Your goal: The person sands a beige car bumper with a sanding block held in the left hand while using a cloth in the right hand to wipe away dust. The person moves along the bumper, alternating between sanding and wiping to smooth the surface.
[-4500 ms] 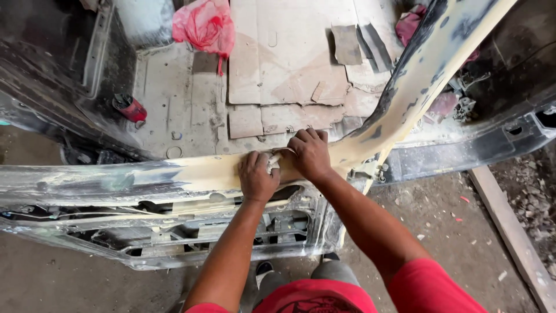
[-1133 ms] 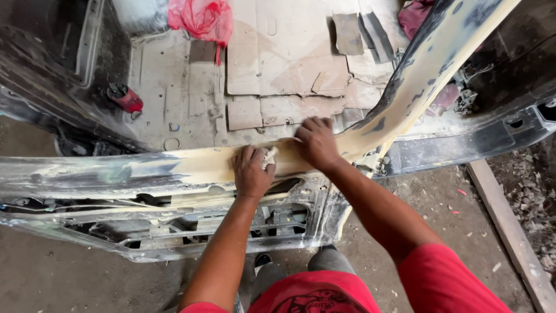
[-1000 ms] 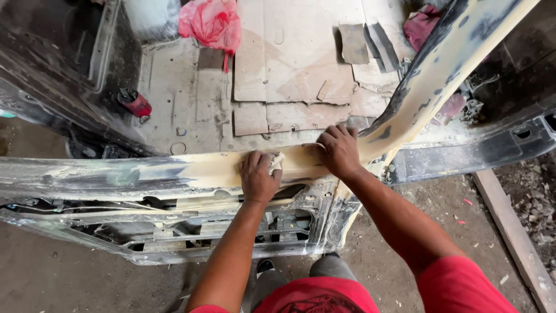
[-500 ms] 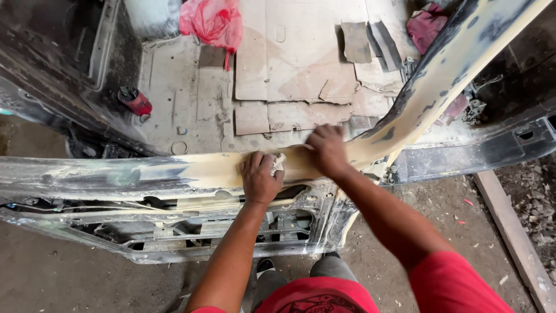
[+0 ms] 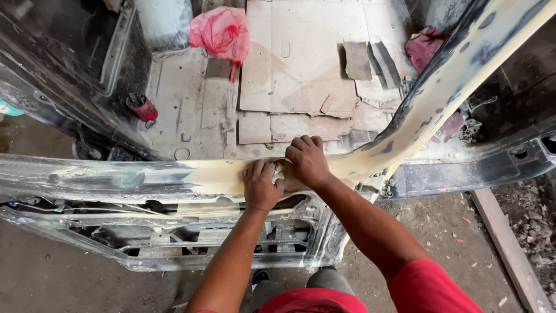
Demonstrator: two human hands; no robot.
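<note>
- We're looking down at both our hands on the top edge of a stripped, dark metal vehicle door coated in yellowish-cream body filler, which runs across in front of us.
- Our left hand is curled over a small crumpled pale scrap of sanding paper, pressing it flat on the filler. The scrap sits right under the fingers, with a bit of it poking out on the thumb side.
- That left grip is pressed together on the scrap, knuckles up.
- Our right hand rests just beside it, touching the same scrap from the other side, fingers bent over the far edge of the filler strip. Whether that grip actually pinches anything we can't tell, it looks more like it's bearing down on the panel.
- A filler-coated slanted door pillar rises to the upper right from where our hands are.
- Past the door, the bare cabin floor has flat brown cardboard sheets laid on it, a crumpled pink-red plastic bag at the far end and a small red can off to the left.
- A long wooden plank lies on the dirty ground on the right.
</note>
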